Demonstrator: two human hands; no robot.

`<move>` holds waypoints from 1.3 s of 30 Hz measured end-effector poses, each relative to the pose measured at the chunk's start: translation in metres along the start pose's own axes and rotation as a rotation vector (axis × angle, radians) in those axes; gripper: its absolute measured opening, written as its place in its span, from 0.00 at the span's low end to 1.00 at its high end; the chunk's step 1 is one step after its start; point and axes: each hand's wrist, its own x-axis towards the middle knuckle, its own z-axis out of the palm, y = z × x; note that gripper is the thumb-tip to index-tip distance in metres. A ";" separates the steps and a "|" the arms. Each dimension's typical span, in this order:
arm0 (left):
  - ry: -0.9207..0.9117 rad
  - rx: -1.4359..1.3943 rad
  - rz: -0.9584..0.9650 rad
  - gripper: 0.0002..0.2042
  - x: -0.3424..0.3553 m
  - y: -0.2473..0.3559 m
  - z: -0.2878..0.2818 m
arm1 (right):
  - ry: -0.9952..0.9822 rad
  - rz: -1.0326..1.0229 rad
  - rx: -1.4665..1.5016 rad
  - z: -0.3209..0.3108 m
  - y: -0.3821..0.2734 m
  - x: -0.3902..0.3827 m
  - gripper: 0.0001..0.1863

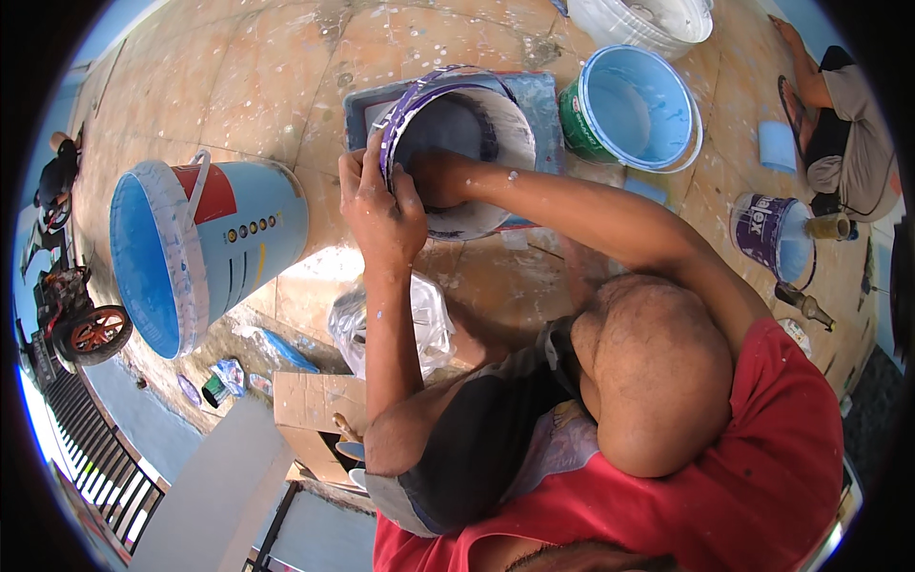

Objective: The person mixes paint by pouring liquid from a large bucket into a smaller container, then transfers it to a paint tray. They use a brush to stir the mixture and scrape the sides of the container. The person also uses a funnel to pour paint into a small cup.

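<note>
Just ahead of me a paint bucket (516,145) with a purple rim and a white, paint-smeared inside tilts open toward me. Dark grey shows in its bottom. It rests over a blue-grey paint tray (547,105). My left hand (383,202) grips the bucket's left rim, its fingers curled over the edge. Reaching down into the bucket is my right hand (440,178); the wall and its own wrist hide the fingers, so I cannot see what they hold. Paint specks dot my right forearm.
A green bucket (583,122) stands right of the tray, a large light-blue pail (253,224) left. A white bucket (629,29) is beyond. Nearer lie a plastic bag (419,329) and cardboard box (310,405). A seated person (848,133) and small purple bucket (758,229) are right.
</note>
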 end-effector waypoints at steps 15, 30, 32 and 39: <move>-0.023 0.010 -0.079 0.22 0.002 0.001 0.001 | -0.081 0.068 -0.042 -0.005 0.000 -0.027 0.12; 0.124 0.020 -0.278 0.22 -0.008 -0.053 -0.006 | 0.737 -0.207 0.086 -0.035 -0.035 -0.065 0.06; 0.101 -0.123 -0.412 0.23 -0.013 -0.058 0.000 | 0.821 -0.286 0.145 -0.029 -0.022 -0.065 0.09; 0.064 -0.474 -0.675 0.27 -0.011 -0.047 -0.015 | 0.553 -0.161 0.066 -0.051 -0.038 -0.093 0.07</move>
